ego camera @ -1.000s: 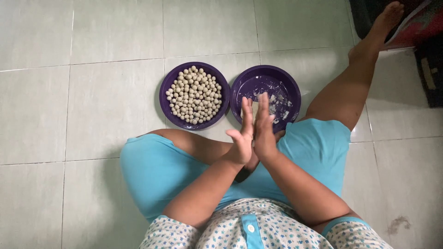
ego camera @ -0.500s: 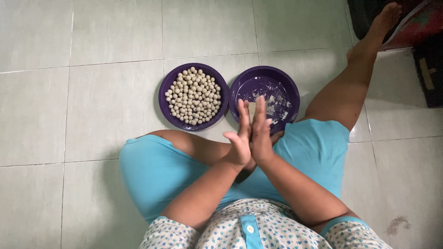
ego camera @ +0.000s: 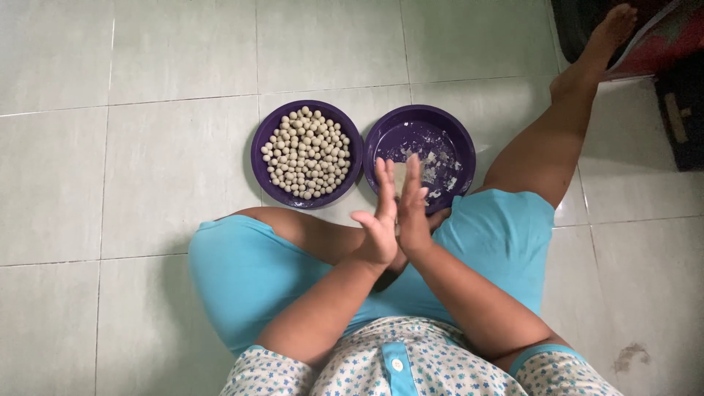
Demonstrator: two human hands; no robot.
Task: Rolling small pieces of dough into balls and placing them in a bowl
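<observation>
We pressed left hand (ego camera: 378, 224) against right hand (ego camera: 412, 213), palms together | left bowl (ego camera: 264, 143) heaped with rolled balls (ego camera: 306, 152) | right bowl (ego camera: 462, 147) nearly scraped out, dough scraps (ego camera: 438, 163) left.

No packages, labels, signs or screens are visible anywhere in this overhead view; nothing on the tiled floor or at the frame's edges can be told as printed packaging or a display
</observation>
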